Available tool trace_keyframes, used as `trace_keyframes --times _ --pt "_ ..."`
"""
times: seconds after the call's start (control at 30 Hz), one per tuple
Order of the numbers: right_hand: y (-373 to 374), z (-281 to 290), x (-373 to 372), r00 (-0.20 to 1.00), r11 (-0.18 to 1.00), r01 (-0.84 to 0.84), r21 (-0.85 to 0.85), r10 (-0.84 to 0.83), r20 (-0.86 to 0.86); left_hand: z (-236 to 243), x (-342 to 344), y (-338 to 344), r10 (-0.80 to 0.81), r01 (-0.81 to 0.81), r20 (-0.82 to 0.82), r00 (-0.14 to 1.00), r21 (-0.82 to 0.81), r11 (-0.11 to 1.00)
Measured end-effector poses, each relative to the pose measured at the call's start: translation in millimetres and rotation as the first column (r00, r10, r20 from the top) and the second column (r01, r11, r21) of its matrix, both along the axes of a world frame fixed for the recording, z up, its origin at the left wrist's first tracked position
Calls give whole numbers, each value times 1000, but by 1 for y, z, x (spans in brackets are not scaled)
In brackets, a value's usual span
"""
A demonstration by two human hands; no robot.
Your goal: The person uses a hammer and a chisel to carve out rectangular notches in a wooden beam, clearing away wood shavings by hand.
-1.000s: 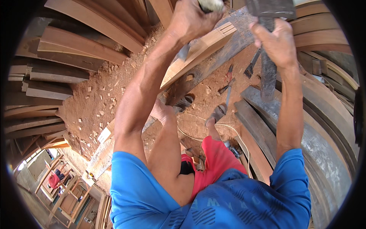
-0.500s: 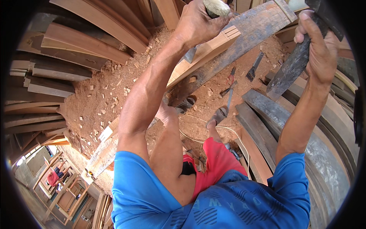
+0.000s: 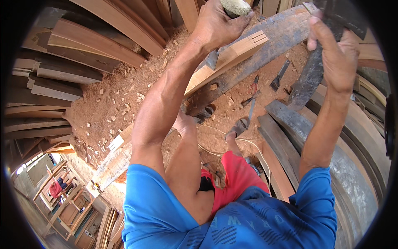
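My left hand (image 3: 217, 25) grips a chisel by its handle (image 3: 233, 7), whose pale round top shows above my fingers; its metal blade (image 3: 212, 59) angles down to a light timber (image 3: 232, 56) with cuts marked near its far end. The timber lies along a weathered, dust-stained beam (image 3: 277, 35). My right hand (image 3: 333, 56) is closed round a heavy dark mallet (image 3: 306, 87), raised right of the timber, its broad head at the top. Red-handled pliers (image 3: 254, 84), a dark-handled chisel (image 3: 277, 79) and another slim tool (image 3: 251, 110) lie on the ground.
Stacked boards (image 3: 99, 39) line the left and curved planks (image 3: 282, 149) the right. Wood chips cover the dirt floor (image 3: 116, 95). A pale cord (image 3: 257, 142) loops near my sandaled foot (image 3: 238, 126). At lower left, a co-worker (image 3: 58, 186) is among wooden frames.
My right hand with the mallet swung out to the right, then came slightly back left. My left hand and chisel shifted slightly right in view, as did much of the scene.
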State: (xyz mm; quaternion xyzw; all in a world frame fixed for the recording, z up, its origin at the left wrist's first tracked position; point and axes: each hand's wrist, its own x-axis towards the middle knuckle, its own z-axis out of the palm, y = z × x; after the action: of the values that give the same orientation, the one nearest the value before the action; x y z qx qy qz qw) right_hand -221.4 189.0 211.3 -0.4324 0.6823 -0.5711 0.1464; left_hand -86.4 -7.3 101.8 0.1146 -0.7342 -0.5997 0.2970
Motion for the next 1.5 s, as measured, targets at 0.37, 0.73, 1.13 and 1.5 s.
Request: trace_keyframes --times 0.37,0.73,1.13,1.5 --pt "14 11 -40 993 994 107 30 -105 -56 2 -6 12 -54 51 50 997 65 997" --pt "-21 13 -13 977 947 150 284 -99 -188 -4 -15 12 -22 24 106 994 -17 1000" --pt "-36 13 -11 996 999 46 25 -44 -76 5 -8 15 37 -6 194 980 -155 988" --pt "-26 -23 -30 972 901 95 423 7 -234 -7 -8 13 100 -12 256 961 -324 946"
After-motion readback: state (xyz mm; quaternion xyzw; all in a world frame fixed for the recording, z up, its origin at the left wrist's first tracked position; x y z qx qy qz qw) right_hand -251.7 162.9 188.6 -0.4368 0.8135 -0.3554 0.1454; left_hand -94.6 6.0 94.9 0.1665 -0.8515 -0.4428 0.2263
